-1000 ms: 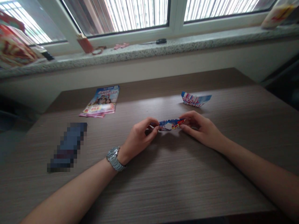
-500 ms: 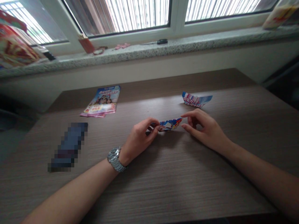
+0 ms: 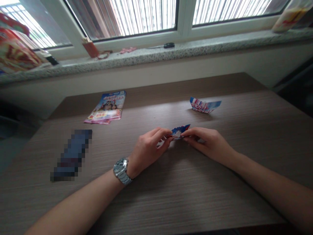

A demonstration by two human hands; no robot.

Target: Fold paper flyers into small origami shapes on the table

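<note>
Between my hands is a small folded paper boat (image 3: 178,131), printed in blue, red and white. My left hand (image 3: 155,141), with a metal watch (image 3: 122,170) on its wrist, pinches the boat's left end between thumb and fingers. At the near right side, the thumb and forefinger of my right hand (image 3: 206,141) close on the paper. My fingertips hide parts of both ends. Beyond my right hand, a second folded paper boat (image 3: 204,105) in blue, white and red stands on the wooden table (image 3: 156,202).
A stack of printed leaflets (image 3: 107,106) lies at the table's back left. Nearer, a dark pixelated flat object (image 3: 72,155) rests on the left side. The stone windowsill (image 3: 137,58) holds a black-handled tool (image 3: 168,45), a red item (image 3: 91,49) and a food bag (image 3: 17,50).
My right hand, apart from the paper boat before with thumb and forefinger spread, has come left and closed on its right side. My left hand has shifted slightly right with the boat.
</note>
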